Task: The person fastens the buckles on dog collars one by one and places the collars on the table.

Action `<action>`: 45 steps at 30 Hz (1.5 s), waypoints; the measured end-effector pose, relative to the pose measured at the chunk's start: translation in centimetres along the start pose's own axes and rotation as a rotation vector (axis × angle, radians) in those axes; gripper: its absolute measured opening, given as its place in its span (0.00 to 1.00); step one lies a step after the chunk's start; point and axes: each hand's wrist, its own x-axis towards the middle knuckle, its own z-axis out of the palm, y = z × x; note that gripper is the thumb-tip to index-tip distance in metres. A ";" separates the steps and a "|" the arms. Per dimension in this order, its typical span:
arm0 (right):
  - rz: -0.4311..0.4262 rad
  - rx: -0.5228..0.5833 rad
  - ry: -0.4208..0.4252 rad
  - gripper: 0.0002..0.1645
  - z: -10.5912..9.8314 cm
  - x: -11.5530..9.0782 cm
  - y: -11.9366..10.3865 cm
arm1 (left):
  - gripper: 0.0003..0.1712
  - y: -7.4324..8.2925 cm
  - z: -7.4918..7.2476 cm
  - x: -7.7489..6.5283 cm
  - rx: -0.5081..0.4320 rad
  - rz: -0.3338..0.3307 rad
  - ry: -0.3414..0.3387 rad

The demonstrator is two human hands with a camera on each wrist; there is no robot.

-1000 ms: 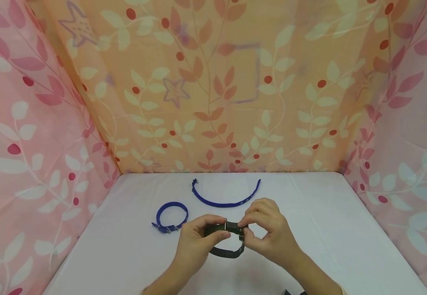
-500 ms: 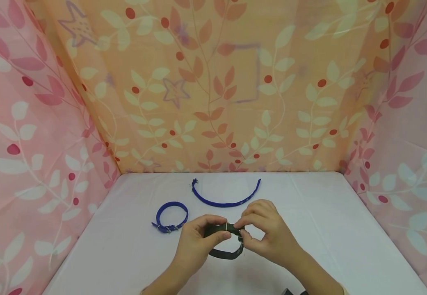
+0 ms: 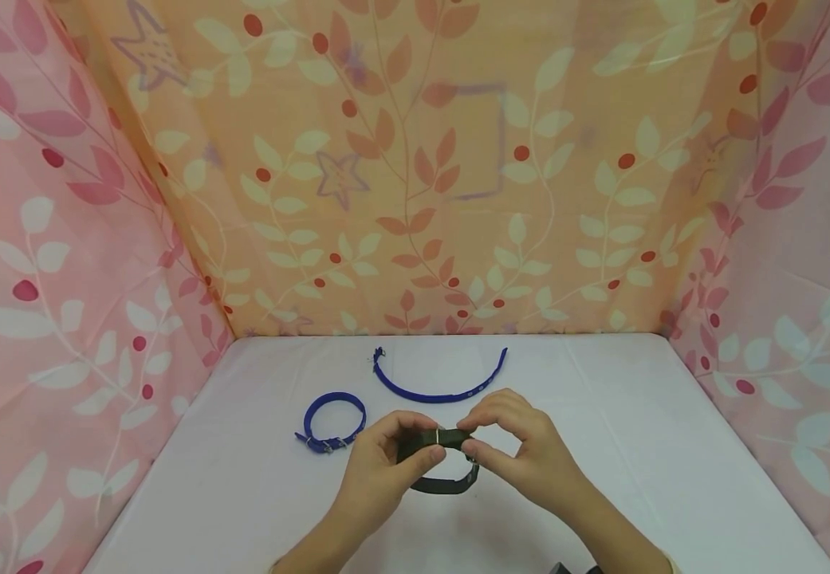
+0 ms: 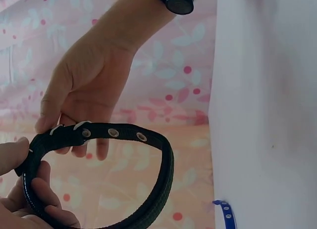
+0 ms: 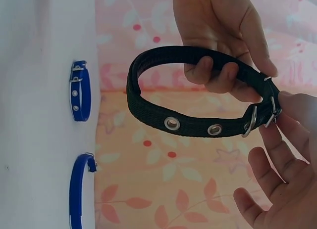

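Note:
A dark green collar [image 3: 446, 485] with metal eyelets is held up above the table, bent into a loop. My left hand [image 3: 379, 466] grips its left side between thumb and fingers; in the left wrist view, this hand's fingers [image 4: 47, 194] curl around the strap. Thumb and fingertips of my right hand [image 3: 522, 446] pinch the collar near the metal buckle [image 5: 271, 113], which has a D-ring [image 5: 251, 121] beside it. A narrow metal keeper [image 3: 438, 437] crosses the strap between both hands.
A blue collar [image 3: 307, 414] fastened into a ring lies on the white table [image 3: 228, 494], left of the hands. Farther back, another blue collar [image 3: 429, 398] lies unfastened in a curve. Patterned cloth walls [image 3: 415, 239] stand around the table. A dark object [image 3: 561, 568] shows at the bottom edge.
The right fingers have shifted along the strap, from bunched at the buckle to a flatter pinch. The collar's lower loop has risen and turned slightly. The blue collars have not moved.

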 end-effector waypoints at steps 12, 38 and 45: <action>0.030 -0.036 -0.080 0.20 -0.4 0.2 0.0 | 0.15 -0.1 -0.5 0.0 -0.043 0.070 -0.032; -0.051 -0.230 -0.017 0.17 -1.1 0.3 0.9 | 0.10 -0.6 -2.6 1.3 0.310 0.293 -0.045; -0.225 -0.216 0.061 0.19 -1.4 0.7 1.0 | 0.18 0.0 -3.1 1.5 0.352 0.112 -0.126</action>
